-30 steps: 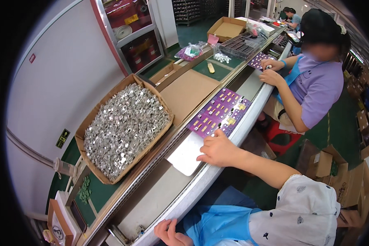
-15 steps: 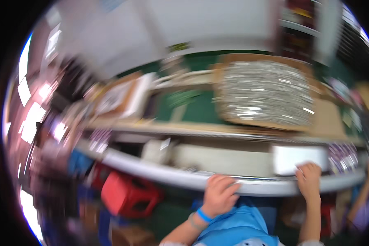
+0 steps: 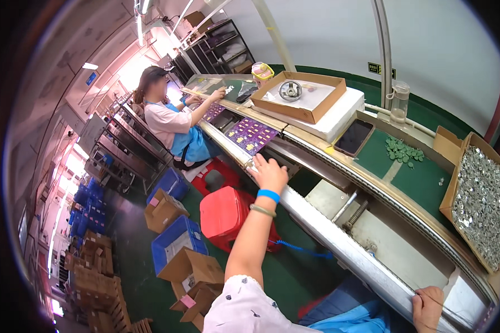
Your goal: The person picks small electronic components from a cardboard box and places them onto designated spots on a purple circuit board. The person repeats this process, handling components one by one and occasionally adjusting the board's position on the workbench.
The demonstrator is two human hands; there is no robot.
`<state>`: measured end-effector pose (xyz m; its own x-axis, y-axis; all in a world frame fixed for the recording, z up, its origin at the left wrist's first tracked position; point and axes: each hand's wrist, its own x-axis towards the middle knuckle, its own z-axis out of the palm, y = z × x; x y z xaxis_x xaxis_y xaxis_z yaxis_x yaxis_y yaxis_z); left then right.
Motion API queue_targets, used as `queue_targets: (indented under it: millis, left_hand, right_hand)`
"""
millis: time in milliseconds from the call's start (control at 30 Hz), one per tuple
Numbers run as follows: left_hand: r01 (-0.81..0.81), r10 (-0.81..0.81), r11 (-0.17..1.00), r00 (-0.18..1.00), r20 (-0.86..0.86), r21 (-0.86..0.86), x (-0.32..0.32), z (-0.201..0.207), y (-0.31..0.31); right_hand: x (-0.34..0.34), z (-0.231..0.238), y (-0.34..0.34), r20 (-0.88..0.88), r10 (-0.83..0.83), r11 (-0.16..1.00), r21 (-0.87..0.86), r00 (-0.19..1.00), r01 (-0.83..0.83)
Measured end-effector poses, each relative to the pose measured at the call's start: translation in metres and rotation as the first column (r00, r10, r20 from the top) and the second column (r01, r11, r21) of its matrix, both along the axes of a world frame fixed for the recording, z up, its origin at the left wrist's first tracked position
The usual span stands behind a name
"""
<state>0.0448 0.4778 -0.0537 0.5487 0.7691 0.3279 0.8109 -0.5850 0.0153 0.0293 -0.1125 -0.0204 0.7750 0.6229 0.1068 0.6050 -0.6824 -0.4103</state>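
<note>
Green floor (image 3: 297,272) lies below a work line (image 3: 339,243), with a cardboard box (image 3: 453,188) of metal bits (image 3: 483,205) on the right. The left hand (image 3: 269,175) has its fingers loosely spread, holding nothing visible, just beside the nearer purple board (image 3: 252,135) lying on the line; the right hand (image 3: 428,308) curls at the line's edge, whether gripping anything I cannot tell

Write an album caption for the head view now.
Left hand near a purple circuit panel, right hand at the silver rail, boxed metal parts nearby.
</note>
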Motion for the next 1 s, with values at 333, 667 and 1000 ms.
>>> queue_targets:
  millis: [333, 667, 1000]
  left_hand:
    - [-0.261, 0.172, 0.951, 0.890, -0.423, -0.164, 0.033, 0.004, 0.095]
    - [-0.136, 0.037, 0.983, 0.806, -0.590, -0.125, 0.022, 0.022, 0.019]
    - [0.256, -0.260, 0.963, 0.805, -0.533, -0.083, -0.011, 0.029, -0.104]
  right_hand:
    - [0.004, 0.009, 0.014, -0.146, -0.067, 0.998, -0.013, 0.987, 0.066]
    - [-0.006, -0.017, 0.007, -0.020, -0.107, 0.986, 0.123, 0.994, 0.108]
    - [-0.001, -0.010, 0.004, 0.044, -0.066, 0.993, 0.097, 0.997, 0.061]
